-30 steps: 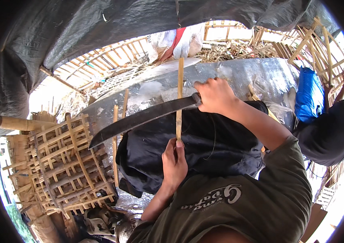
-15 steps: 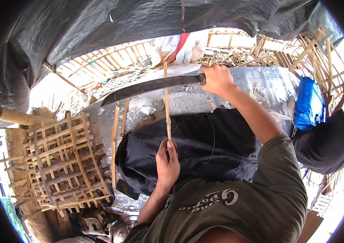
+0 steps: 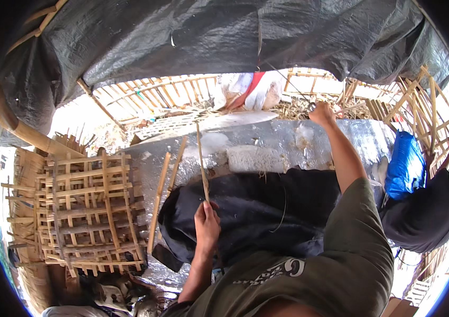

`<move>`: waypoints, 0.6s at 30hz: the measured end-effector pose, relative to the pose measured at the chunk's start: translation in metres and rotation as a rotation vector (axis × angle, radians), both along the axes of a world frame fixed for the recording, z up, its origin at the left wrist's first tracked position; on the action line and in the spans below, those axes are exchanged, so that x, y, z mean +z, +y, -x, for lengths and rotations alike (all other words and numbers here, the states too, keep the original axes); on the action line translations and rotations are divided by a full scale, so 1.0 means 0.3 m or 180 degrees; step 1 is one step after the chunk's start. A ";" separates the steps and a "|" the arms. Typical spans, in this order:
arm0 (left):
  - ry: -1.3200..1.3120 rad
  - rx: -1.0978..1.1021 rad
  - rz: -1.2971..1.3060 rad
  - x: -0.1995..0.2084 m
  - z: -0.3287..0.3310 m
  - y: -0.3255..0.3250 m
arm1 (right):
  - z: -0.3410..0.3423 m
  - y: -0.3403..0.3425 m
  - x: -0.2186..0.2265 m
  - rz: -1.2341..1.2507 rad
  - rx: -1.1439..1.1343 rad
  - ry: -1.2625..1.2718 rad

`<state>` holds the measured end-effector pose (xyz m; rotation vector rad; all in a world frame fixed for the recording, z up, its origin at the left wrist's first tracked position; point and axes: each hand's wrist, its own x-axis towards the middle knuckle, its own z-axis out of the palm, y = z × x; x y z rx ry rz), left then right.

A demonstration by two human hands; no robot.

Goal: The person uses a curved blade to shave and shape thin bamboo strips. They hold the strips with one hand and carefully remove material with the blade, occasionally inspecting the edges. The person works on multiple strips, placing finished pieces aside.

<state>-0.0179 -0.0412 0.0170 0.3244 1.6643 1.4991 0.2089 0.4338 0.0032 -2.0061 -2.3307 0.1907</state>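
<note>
My left hand [image 3: 207,227] is closed around the lower end of a thin bamboo stick [image 3: 202,158], which points up and away over my dark-covered lap. Out to the far right, my right hand [image 3: 322,113] grips the handle of a long machete [image 3: 289,83]. Its blade is raised and seen nearly edge-on as a thin dark line slanting up to the left, apart from the stick. Two more bamboo strips, a longer one [image 3: 159,203] and a shorter one [image 3: 177,162], lean just left of the black cloth [image 3: 251,203] on my legs.
A pale stone block [image 3: 257,159] sits ahead of my knees on the grey ground sheet [image 3: 351,140]. Woven bamboo lattice panels [image 3: 89,211] are stacked at left. On the right sits another person [image 3: 420,216] near a blue bundle [image 3: 405,165]. A black tarp [image 3: 208,37] hangs overhead.
My right hand has swung the machete up and away to the right, off the stick it lay across. The stick in my left hand now tilts slightly left. The whole view has shifted.
</note>
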 end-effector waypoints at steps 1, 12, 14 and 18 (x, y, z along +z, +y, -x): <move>-0.0135 0.0009 -0.0067 -0.003 0.004 0.022 | -0.001 -0.024 -0.002 0.0070 0.0075 -0.0096; -0.0148 -0.0521 -0.0023 -0.001 -0.093 0.051 | 0.232 -0.559 0.140 -0.0030 0.2252 0.0326; -0.0161 -0.0558 0.0013 0.010 -0.098 0.061 | 0.247 -0.655 0.157 -0.0150 0.2586 0.0273; 0.0052 -0.0576 0.0012 0.034 -0.117 0.044 | 0.297 -0.759 0.212 -0.0022 0.2853 -0.0104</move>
